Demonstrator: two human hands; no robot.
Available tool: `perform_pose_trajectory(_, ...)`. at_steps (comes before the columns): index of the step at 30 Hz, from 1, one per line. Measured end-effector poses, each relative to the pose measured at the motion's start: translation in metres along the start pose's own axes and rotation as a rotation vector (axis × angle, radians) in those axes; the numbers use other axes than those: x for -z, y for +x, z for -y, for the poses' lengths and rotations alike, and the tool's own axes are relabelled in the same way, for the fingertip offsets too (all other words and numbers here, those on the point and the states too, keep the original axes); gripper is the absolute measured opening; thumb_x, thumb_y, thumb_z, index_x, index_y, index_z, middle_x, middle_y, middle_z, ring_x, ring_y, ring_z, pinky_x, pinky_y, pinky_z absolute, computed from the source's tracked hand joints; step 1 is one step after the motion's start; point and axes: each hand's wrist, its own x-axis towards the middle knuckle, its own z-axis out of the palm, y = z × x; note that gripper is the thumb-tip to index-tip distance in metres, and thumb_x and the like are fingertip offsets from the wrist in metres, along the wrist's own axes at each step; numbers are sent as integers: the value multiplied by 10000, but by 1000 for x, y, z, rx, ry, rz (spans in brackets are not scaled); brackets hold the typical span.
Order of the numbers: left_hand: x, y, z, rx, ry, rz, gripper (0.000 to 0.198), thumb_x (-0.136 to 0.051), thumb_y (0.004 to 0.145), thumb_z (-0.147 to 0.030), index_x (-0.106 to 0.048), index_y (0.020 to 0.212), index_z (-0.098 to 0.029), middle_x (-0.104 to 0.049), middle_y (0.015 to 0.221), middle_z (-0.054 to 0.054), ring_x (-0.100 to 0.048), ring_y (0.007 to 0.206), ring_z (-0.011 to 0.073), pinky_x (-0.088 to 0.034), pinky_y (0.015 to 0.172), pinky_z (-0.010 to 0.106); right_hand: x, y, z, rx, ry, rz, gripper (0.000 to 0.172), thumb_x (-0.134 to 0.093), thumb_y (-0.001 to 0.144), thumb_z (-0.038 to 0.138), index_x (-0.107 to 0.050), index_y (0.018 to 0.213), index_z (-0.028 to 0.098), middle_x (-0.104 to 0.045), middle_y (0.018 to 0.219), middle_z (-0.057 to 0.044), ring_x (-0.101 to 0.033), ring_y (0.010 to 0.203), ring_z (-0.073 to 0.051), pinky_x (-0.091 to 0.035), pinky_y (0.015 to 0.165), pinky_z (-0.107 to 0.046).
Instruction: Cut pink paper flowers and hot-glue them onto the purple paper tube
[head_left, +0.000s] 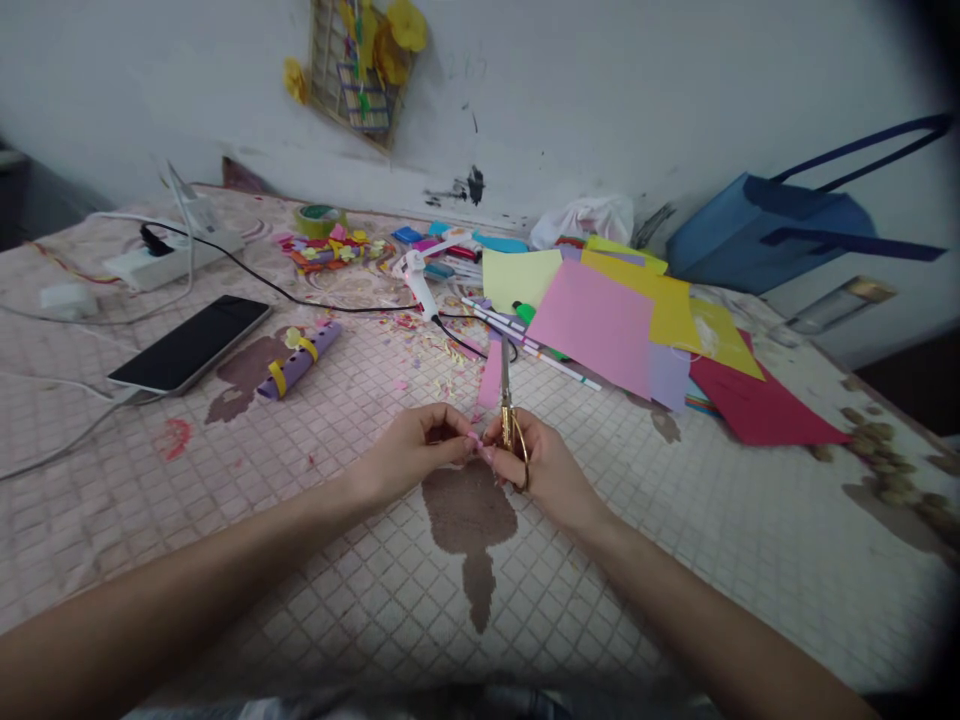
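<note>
A small pink paper piece [480, 445] is pinched between the fingertips of my left hand [424, 445] and my right hand [536, 465], which meet at the middle of the table. Gold-handled scissors [506, 405] hang on my right hand, their blades pointing away from me. Just beyond the fingers lies a pink paper strip [490, 374]. To the left rests a purple paper roll [309, 358] with yellow bands and a small yellow flower. A white glue gun [417, 284] stands farther back among paper scraps.
Coloured sheets [592, 315] spread to the right, near a blue bag [750, 235] and a glass jar [840, 305]. At left are a phone [193, 343] and a power strip [161, 262]. A black cable [315, 304] crosses to the glue gun. Tape [320, 220] sits behind.
</note>
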Motion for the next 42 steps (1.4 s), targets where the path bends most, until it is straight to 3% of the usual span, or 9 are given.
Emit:
perform_pose_trajectory(11, 0, -1, 2, -49, 255, 1, 194, -612, 741, -324, -565, 708, -139, -562, 594, -8, -496, 549, 96, -362, 499, 207, 1, 1, -3, 29, -40, -7, 142, -593, 745, 248, -474, 793, 188, -458, 638, 48, -418, 522, -78, -335, 476, -200)
perform_pose_trajectory(16, 5, 0, -3, -1, 28, 27, 198, -614, 755, -312, -554, 738, -125, -598, 641, 9, -553, 599, 101, -438, 580, 231, 2, -4, 3, 41, 0, 13, 240, -553, 805, 413, -466, 813, 189, -446, 628, 48, -421, 499, -80, -336, 459, -204)
perform_pose_trajectory(22, 14, 3, -6, -40, -258, -35, 189, -626, 773, -285, -531, 780, -122, -652, 817, 48, -610, 709, 111, -479, 696, 269, 7, -12, 4, 32, -51, 176, 369, -435, 842, 547, -481, 821, 181, -416, 582, 45, -395, 502, -92, -333, 480, -218)
perform_pose_trajectory(32, 13, 4, -8, -68, -347, -122, 172, -639, 766, -266, -541, 767, -125, -655, 778, 35, -613, 717, 110, -479, 740, 274, 6, -14, 2, -46, -127, 207, 449, -473, 780, 616, -500, 753, 168, -381, 536, 53, -359, 431, -74, -297, 399, -201)
perform_pose_trajectory(42, 13, 5, -4, -77, -397, -89, 152, -629, 777, -235, -527, 769, -123, -653, 769, 33, -612, 726, 104, -478, 738, 260, 11, -13, 3, -55, -168, 213, 463, -458, 777, 632, -488, 730, 173, -399, 476, 63, -354, 384, -72, -281, 378, -200)
